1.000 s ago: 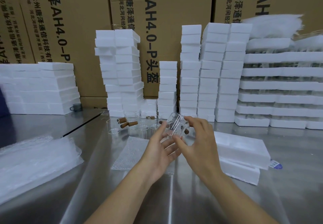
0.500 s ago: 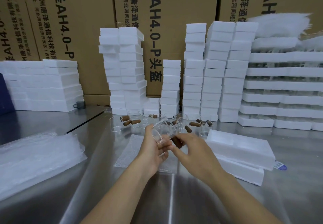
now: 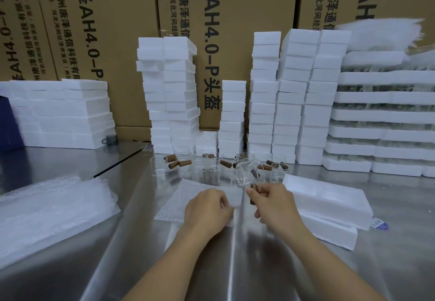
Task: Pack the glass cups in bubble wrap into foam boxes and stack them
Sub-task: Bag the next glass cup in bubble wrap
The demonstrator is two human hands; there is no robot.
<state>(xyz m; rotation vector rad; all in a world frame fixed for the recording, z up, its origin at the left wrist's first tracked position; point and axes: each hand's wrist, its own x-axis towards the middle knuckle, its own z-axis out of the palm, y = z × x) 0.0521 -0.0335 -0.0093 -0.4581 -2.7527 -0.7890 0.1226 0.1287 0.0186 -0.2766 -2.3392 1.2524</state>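
Observation:
My right hand [image 3: 273, 206] grips the brown wooden handle of a clear glass cup [image 3: 244, 175] and holds it tilted just above the steel table. My left hand [image 3: 208, 207] lies to its left on a single bubble wrap sheet [image 3: 181, 198]. Its fingers curl over the sheet's right edge. Several more glass cups [image 3: 211, 164] with wooden handles stand in a row behind the sheet. A white foam box [image 3: 329, 200] lies to the right of my right hand, on top of another foam piece.
A thick pile of bubble wrap sheets [image 3: 47, 213] covers the table's left side. Tall stacks of white foam boxes [image 3: 292, 93] line the back, before large cardboard cartons [image 3: 226, 18]. Foam trays [image 3: 386, 117] are stacked at the far right.
Both hands came down toward the table. My left hand let go of the cup and moved onto the bubble wrap sheet. My right hand now holds the cup alone, by its handle.

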